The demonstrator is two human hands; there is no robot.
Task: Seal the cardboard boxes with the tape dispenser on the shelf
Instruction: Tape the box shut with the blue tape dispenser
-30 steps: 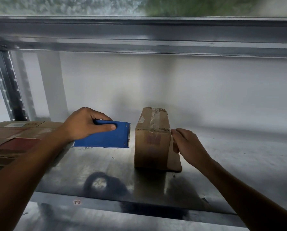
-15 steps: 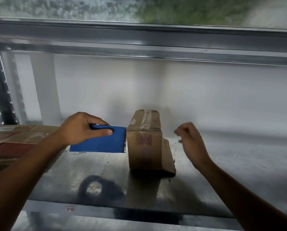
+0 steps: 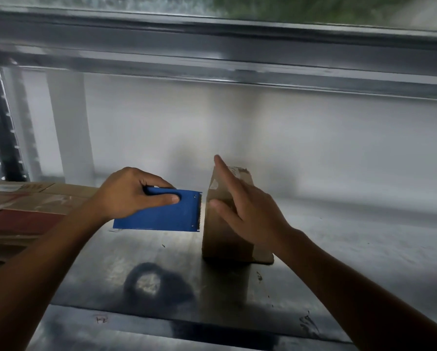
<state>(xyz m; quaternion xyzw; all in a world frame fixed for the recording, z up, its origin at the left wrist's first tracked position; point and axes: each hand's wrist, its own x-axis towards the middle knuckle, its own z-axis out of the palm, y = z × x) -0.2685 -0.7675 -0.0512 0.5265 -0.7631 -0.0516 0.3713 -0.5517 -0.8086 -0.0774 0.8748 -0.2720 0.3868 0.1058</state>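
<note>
Spanning the view, the metal shelf (image 3: 351, 262) carries flattened cardboard (image 3: 22, 211), cut off at left, and an upright cardboard box (image 3: 222, 239) at centre. The blue tape dispenser (image 3: 161, 216), its handle gripped by the left hand (image 3: 128, 191), sits just left of the box. The right hand (image 3: 248, 209), fingers straight and spread, hides the box's top; contact unclear.

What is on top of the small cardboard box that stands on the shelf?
Tape strips cross the top of the box. The right hand, fingers straight, hides part of it.
</note>
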